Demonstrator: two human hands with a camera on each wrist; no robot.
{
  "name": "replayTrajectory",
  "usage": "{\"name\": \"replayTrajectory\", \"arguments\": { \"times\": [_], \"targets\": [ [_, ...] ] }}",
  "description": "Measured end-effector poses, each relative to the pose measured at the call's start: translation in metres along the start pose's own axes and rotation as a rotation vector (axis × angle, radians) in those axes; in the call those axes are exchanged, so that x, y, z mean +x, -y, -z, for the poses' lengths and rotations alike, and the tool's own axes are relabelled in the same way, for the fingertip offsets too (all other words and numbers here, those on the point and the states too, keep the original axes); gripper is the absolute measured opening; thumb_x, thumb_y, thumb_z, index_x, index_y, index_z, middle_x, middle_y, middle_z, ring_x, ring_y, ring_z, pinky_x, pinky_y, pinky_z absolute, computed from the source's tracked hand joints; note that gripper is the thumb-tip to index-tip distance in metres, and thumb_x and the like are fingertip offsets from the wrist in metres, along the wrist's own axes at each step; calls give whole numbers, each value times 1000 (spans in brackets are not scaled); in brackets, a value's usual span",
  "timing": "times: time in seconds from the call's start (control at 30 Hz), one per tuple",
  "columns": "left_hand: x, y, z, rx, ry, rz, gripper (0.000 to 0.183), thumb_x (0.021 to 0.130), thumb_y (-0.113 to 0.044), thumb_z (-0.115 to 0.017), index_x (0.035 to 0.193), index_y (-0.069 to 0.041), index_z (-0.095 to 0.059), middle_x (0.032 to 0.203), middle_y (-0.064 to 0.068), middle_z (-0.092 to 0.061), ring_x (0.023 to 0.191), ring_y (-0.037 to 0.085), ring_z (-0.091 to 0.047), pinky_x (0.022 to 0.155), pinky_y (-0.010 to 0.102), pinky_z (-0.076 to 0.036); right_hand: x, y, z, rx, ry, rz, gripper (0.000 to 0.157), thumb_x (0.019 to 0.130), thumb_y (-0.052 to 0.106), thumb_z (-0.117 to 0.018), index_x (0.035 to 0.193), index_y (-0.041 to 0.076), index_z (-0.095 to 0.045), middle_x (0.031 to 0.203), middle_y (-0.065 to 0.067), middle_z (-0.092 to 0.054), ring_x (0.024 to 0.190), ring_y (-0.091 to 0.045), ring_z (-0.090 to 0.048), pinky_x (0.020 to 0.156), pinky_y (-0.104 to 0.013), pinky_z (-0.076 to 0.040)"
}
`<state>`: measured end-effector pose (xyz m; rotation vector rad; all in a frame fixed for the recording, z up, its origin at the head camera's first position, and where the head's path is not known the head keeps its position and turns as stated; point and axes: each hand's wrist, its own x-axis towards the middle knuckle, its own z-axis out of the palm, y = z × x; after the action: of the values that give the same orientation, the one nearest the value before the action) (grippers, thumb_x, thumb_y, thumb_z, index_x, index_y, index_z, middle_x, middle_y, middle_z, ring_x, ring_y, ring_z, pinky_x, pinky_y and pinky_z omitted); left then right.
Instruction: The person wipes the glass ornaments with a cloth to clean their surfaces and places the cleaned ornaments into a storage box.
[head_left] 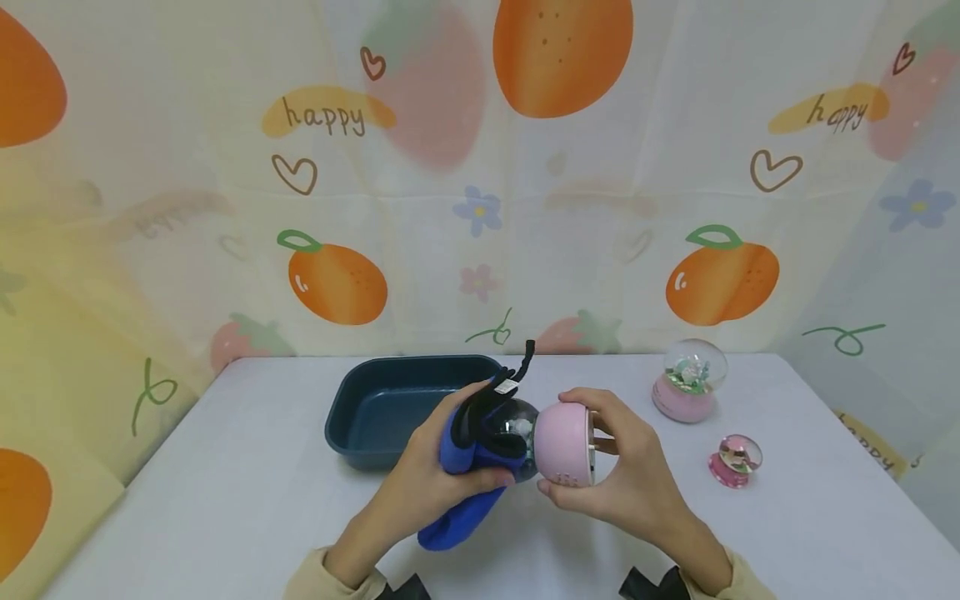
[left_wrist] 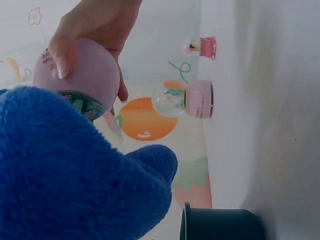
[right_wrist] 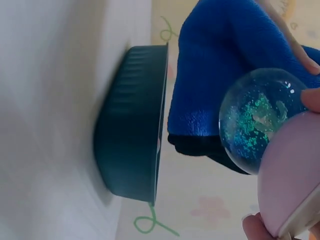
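Held sideways over the table is a snow globe point(head_left: 564, 446) with a pink base and a clear dome. My right hand point(head_left: 637, 471) grips the base, thumb below and fingers above and behind. With my left hand point(head_left: 420, 471) I hold a fuzzy blue cloth point(head_left: 461, 523) with black edging and a black loop against the dome. Green glitter swirls inside the dome point(right_wrist: 257, 120) in the right wrist view. The cloth point(left_wrist: 85, 170) covers much of the dome in the left wrist view and hides my left fingers there.
A dark teal basin point(head_left: 360, 454) stands behind my left hand. To the right are another pink-based snow globe point(head_left: 684, 400) and a smaller one point(head_left: 733, 467) with a darker pink base. A fruit-print curtain point(head_left: 525, 250) hangs behind the white table point(head_left: 225, 483).
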<state>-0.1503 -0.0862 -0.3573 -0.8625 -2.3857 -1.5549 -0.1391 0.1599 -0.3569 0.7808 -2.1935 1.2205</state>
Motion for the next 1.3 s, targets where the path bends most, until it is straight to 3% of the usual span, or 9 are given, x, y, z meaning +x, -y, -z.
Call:
{"name": "replayTrajectory", "arguments": {
  "times": [0.2,0.43,0.6,0.73,0.83,1.03,1.17,1.3],
  "targets": [
    [-1,2,3,-63,87,181,95,74,-28,-88,148,-41,-30,138,-3,-56,120,24,-56,98,52,-47,0,2,0,-20,8,-20,84,54,13,-96,128,15,-57,120,0,-64,89,-11,-69,67,-24,-59],
    [-1,5,-2,-83,72,261,87,76,-31,-86,146,-38,-35,133,-3,-58,115,25,-58,95,50,-50,0,3,2,-12,86,-35,85,57,17,-96,131,18,-54,121,3,-62,95,-8,-63,70,-25,-59],
    [0,5,-3,-88,21,259,82,77,-31,-85,144,-36,-39,131,-3,-60,113,24,-60,94,48,-52,1,2,4,-6,140,-57,89,60,18,-96,135,17,-50,126,0,-60,102,-13,-61,75,-27,-59],
    [1,8,0,-118,-21,243,73,81,-27,-82,143,-31,-43,128,1,-63,112,24,-62,93,47,-54,1,3,6,0,168,-64,96,56,11,-96,139,13,-46,131,-6,-58,105,-22,-64,77,-27,-59],
    [2,9,2,-145,-30,236,64,85,-28,-78,140,-23,-46,125,6,-64,109,24,-64,91,45,-55,1,2,5,-3,118,-21,99,54,7,-95,139,8,-45,130,-9,-60,99,-25,-69,74,-27,-60],
    [3,10,4,-191,-13,214,53,90,-29,-73,134,-11,-51,121,13,-66,105,24,-65,89,38,-56,-2,-1,-2,50,-45,64,104,51,7,-97,141,4,-44,128,-15,-60,93,-12,-70,75,-20,-57],
    [2,10,2,-233,29,207,52,89,-25,-74,134,-14,-52,120,11,-67,105,23,-65,89,33,-55,-5,2,-8,140,-86,23,104,52,2,-96,141,2,-42,131,-17,-57,103,-5,-64,84,-15,-53],
    [1,9,-1,-233,89,220,58,87,-25,-76,138,-21,-49,126,4,-65,111,22,-64,93,35,-54,-8,5,-14,243,-88,-32,106,54,-2,-94,144,4,-37,137,-16,-57,121,-5,-56,99,-13,-45]
  ]
}}
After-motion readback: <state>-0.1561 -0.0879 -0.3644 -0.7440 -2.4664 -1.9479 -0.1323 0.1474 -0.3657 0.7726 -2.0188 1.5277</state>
